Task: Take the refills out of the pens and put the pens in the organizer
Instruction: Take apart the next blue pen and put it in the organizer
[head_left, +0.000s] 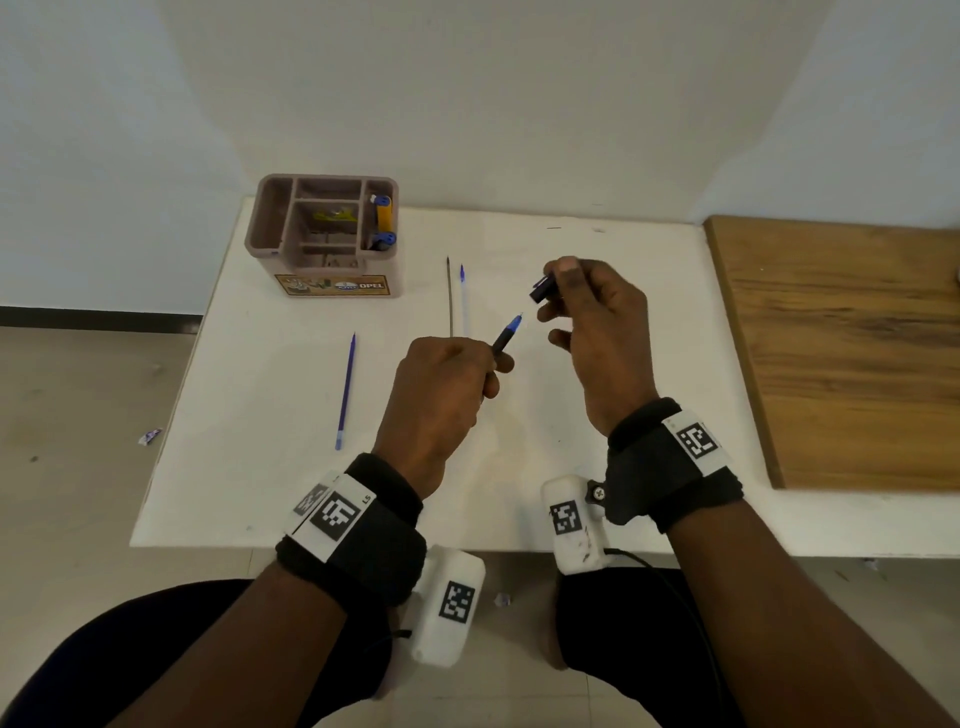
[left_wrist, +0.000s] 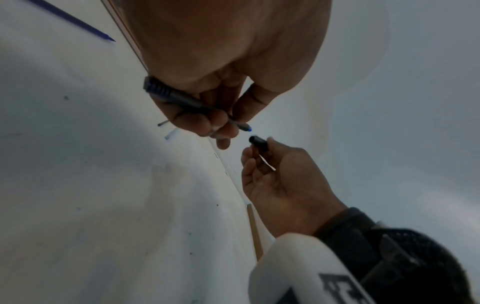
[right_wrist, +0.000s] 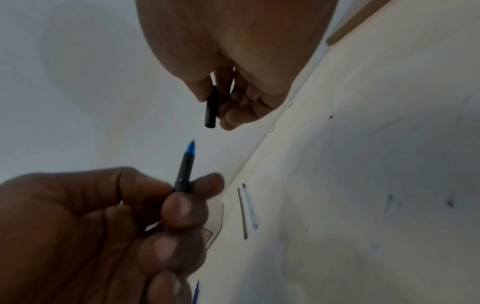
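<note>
Left hand (head_left: 441, 395) grips the pen (head_left: 506, 335) near the organizer (head_left: 324, 234); right hand (head_left: 592, 322) pinches its cap (head_left: 543, 290). Only the left wrist view shows the pen's ribbed end; the barrel's middle is hidden by fingers.

matt plastic organizer (head_left: 322, 228), grained wood board (head_left: 841, 353), smooth white table (head_left: 260, 415)

Organizer (head_left: 322, 234) at table (head_left: 260, 467) far-left; three refills (head_left: 346, 389) before it; board (head_left: 852, 353) on right.
</note>
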